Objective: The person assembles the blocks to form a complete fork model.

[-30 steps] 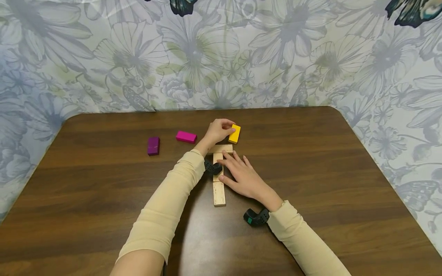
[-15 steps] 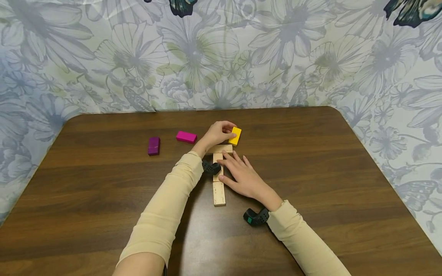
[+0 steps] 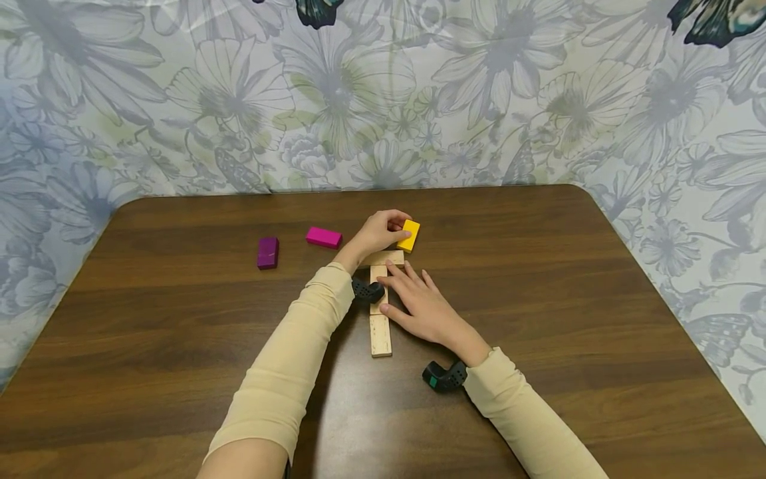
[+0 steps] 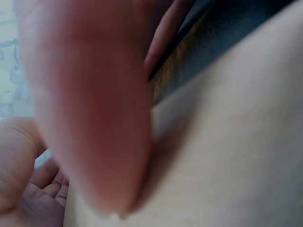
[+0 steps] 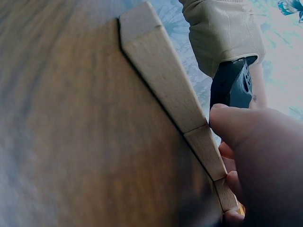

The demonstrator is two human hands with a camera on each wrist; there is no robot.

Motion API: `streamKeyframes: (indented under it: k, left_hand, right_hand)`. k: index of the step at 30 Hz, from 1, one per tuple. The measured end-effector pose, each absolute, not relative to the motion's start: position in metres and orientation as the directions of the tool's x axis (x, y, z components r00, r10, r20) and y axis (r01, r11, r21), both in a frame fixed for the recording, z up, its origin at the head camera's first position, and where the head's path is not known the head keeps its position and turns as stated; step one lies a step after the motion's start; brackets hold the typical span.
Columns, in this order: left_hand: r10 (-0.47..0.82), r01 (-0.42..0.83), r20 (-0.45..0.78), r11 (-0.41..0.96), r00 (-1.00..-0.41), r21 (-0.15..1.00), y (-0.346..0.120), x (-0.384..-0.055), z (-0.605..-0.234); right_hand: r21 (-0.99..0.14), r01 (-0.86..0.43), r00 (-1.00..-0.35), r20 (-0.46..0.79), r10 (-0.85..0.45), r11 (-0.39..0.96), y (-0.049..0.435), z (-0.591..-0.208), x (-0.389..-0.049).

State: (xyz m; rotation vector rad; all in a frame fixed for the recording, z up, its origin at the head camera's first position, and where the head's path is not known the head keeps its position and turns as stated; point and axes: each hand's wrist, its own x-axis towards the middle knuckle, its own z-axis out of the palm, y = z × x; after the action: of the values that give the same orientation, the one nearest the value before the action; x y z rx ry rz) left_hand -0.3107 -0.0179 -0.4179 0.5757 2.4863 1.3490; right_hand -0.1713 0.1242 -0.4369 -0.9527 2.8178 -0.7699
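Note:
My left hand point(image 3: 381, 231) pinches a yellow block point(image 3: 409, 236) between thumb and fingers, just beyond the right end of a plain wooden crosswise block point(image 3: 391, 257). From that crosswise block, plain wooden blocks run toward me in a line, the nearest plain block point(image 3: 380, 336) closest to the front. The left wrist partly covers the line. My right hand point(image 3: 425, 309) lies with spread fingers along the line's right side, its fingertips on the blocks. In the right wrist view the right thumb point(image 5: 236, 125) touches the row of wooden blocks point(image 5: 163, 80). A blurred finger point(image 4: 94, 118) fills much of the left wrist view.
A purple block point(image 3: 268, 253) and a magenta block point(image 3: 324, 237) lie on the brown table point(image 3: 179, 332) left of the left hand. The table's far edge meets a flower-patterned wall point(image 3: 383, 100). Both wrists wear dark bands.
The left hand has brought the yellow block slightly nearer and to the right. The right hand and the other blocks have stayed in place.

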Motion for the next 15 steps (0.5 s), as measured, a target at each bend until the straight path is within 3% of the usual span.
streamKeyframes:
  k: [15]
  left_hand:
    - [0.506, 0.264, -0.047, 0.524, -0.861, 0.810, -0.0194, -0.3106, -0.4199]
  right_hand:
    - [-0.484, -0.546, -0.809, 0.091, -0.581, 0.684, 0.1238, -0.4350, -0.1699]
